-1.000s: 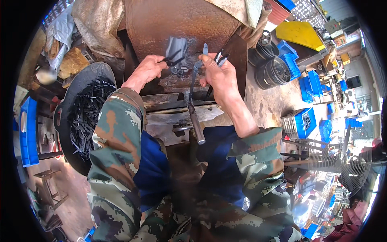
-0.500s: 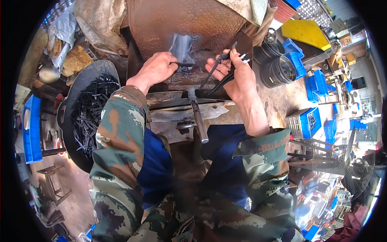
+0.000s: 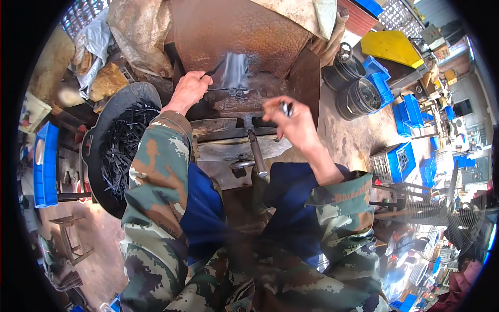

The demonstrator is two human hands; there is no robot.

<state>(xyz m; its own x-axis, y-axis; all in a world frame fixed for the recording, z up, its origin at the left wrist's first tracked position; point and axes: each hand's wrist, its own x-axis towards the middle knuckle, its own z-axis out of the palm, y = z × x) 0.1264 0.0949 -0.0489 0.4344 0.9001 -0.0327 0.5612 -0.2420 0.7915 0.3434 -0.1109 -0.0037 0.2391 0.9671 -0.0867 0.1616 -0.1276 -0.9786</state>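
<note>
Daylight falls strongest from the right, bleaching the clutter behind the fan (image 3: 461, 223) into white glare. The floor (image 3: 335, 132) is evenly bright on that side; the apron (image 3: 205, 218) sinks into shadow, and a murky, soft smudge veils the lower middle. The right hand (image 3: 292, 122) looks slightly smeared, the left hand (image 3: 188, 89) crisper. A pale streak (image 3: 235, 70) blurs against the brown sheet (image 3: 234, 28). Fisheye bending grows outward, ending in black corners, with bluish fringing along the right rim.
</note>
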